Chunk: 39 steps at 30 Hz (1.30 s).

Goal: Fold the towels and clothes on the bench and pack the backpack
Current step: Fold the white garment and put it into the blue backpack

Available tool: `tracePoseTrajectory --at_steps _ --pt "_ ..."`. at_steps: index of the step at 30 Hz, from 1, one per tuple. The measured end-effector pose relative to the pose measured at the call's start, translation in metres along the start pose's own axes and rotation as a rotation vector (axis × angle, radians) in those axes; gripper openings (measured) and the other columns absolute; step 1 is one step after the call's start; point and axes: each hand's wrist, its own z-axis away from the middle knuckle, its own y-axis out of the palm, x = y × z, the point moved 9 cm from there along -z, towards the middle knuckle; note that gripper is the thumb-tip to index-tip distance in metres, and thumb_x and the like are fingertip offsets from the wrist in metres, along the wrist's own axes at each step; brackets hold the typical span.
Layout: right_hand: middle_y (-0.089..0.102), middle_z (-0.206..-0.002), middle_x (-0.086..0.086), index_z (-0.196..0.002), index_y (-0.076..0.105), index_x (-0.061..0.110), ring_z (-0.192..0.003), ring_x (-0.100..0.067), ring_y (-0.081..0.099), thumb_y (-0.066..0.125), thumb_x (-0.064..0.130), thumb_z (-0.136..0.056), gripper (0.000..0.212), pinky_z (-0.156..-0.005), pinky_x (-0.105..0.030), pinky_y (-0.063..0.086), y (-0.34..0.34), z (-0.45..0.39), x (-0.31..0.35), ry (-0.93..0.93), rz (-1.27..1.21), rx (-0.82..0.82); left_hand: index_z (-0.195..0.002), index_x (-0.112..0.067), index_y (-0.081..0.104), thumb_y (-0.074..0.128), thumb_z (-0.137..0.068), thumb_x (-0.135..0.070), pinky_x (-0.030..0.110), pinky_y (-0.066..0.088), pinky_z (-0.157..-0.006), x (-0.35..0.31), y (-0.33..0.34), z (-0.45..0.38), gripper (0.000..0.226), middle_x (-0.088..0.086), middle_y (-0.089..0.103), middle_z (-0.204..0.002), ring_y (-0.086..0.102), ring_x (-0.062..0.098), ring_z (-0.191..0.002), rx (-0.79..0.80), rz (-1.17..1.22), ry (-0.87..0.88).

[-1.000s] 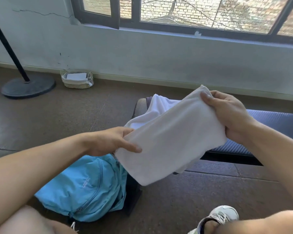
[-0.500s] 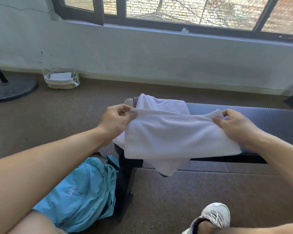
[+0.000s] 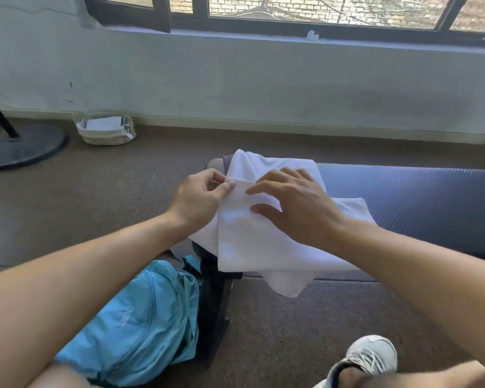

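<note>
Two hands work one white towel (image 3: 258, 242) on the near end of the worktop (image 3: 420, 203). The left hand (image 3: 199, 203) pinches the towel's far-left corner between thumb and fingertips; the right hand (image 3: 297, 203) lies flat on top, fingers spread and straight, gripping nothing. The towel sits under that palm and right of the pinch, over another white cloth (image 3: 266, 166). Its front edge and a loose flap hang off the worktop — the likely trouble: weight there could drag the fold askew or onto the floor (image 3: 291, 331) once the palm lifts. A blue backpack (image 3: 135, 329) waits below — not yet packed.
</note>
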Motion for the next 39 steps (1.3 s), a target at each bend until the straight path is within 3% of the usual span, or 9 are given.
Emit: tracePoseTrajectory --at_steps 3,5,9,15,20,27,33,37,39 --pt "0.067 -0.114 0.007 -0.117 0.069 0.031 -0.105 -0.021 0.058 0.067 0.045 -0.091 0.029 -0.094 -0.037 0.038 0.011 -0.016 0.012 -0.001 -0.025 0.014 -0.094 -0.016 0.07 0.062 -0.098 -0.032 0.048 0.061 -0.077 0.01 0.01 0.005 0.018 0.008 0.074 -0.088 0.072 0.026 -0.079 0.057 0.28 -0.154" --pt "0.066 -0.111 0.009 -0.115 0.067 0.032 -0.107 -0.019 0.056 0.067 0.048 -0.09 0.03 -0.094 -0.035 0.037 0.011 -0.024 0.012 0.041 -0.065 0.003 -0.101 -0.009 0.069 0.056 -0.103 -0.024 0.041 0.06 -0.069 0.014 0.014 0.009 0.02 0.013 0.075 -0.091 0.073 0.027 -0.077 0.079 0.377 -0.252" --pt "0.063 -0.105 0.009 -0.107 0.066 0.031 -0.104 -0.017 0.051 0.068 0.053 -0.087 0.029 -0.093 -0.034 0.038 0.015 -0.034 0.007 0.136 -0.135 0.049 -0.101 -0.006 0.065 0.052 -0.104 -0.018 0.037 0.06 -0.067 0.013 0.02 0.014 0.019 0.013 0.074 -0.087 0.073 0.026 -0.074 0.156 0.509 -0.319" --pt "0.055 -0.089 0.016 -0.103 0.065 0.031 -0.101 -0.016 0.051 0.069 0.05 -0.086 0.026 -0.085 -0.032 0.043 0.03 -0.035 -0.008 0.294 -0.282 0.219 -0.102 -0.008 0.063 0.055 -0.103 -0.02 0.033 0.06 -0.064 0.012 0.024 0.016 0.014 0.011 0.071 -0.088 0.071 0.023 -0.073 0.235 0.549 -0.337" --pt "0.059 -0.088 0.015 -0.091 0.063 0.032 -0.098 -0.016 0.056 0.069 0.046 -0.09 0.016 -0.087 -0.035 0.047 0.022 -0.037 -0.006 0.289 -0.339 0.175 -0.109 -0.006 0.061 0.054 -0.104 -0.017 0.035 0.062 -0.068 0.015 0.024 0.017 0.015 0.015 0.072 -0.096 0.072 0.024 -0.075 0.24 0.585 -0.351" --pt "0.068 -0.092 0.008 -0.086 0.066 0.027 -0.09 -0.011 0.064 0.078 0.035 -0.084 0.015 -0.085 -0.033 0.053 0.019 -0.035 -0.014 0.373 -0.523 0.077 -0.103 -0.007 0.062 0.056 -0.103 -0.018 0.032 0.062 -0.067 0.009 0.025 0.021 0.012 0.011 0.075 -0.092 0.074 0.021 -0.075 0.271 0.6 -0.311" --pt "0.068 -0.096 0.007 -0.116 0.069 0.03 -0.088 -0.01 0.062 0.073 0.044 -0.088 0.031 -0.069 -0.019 0.045 0.026 -0.036 -0.019 0.421 -0.501 0.196 -0.102 -0.009 0.061 0.055 -0.104 -0.021 0.029 0.059 -0.061 0.003 0.024 0.023 0.014 0.007 0.075 -0.087 0.073 0.019 -0.071 0.278 0.57 -0.268" --pt "0.068 -0.102 0.01 -0.097 0.073 0.03 -0.103 -0.012 0.058 0.07 0.046 -0.09 0.017 -0.085 -0.028 0.045 0.022 -0.036 -0.018 0.403 -0.463 0.221 -0.101 -0.01 0.062 0.052 -0.105 -0.019 0.028 0.056 -0.058 0.003 0.022 0.025 0.014 0.005 0.074 -0.083 0.071 0.017 -0.069 0.274 0.532 -0.278" --pt "0.065 -0.097 0.017 -0.092 0.069 0.033 -0.102 -0.008 0.056 0.067 0.041 -0.094 0.009 -0.086 -0.026 0.043 0.02 -0.037 -0.015 0.363 -0.434 0.216 -0.104 -0.009 0.061 0.052 -0.105 -0.018 0.031 0.057 -0.057 0.013 0.014 0.024 0.014 0.008 0.071 -0.088 0.07 0.019 -0.065 0.177 0.421 -0.328"
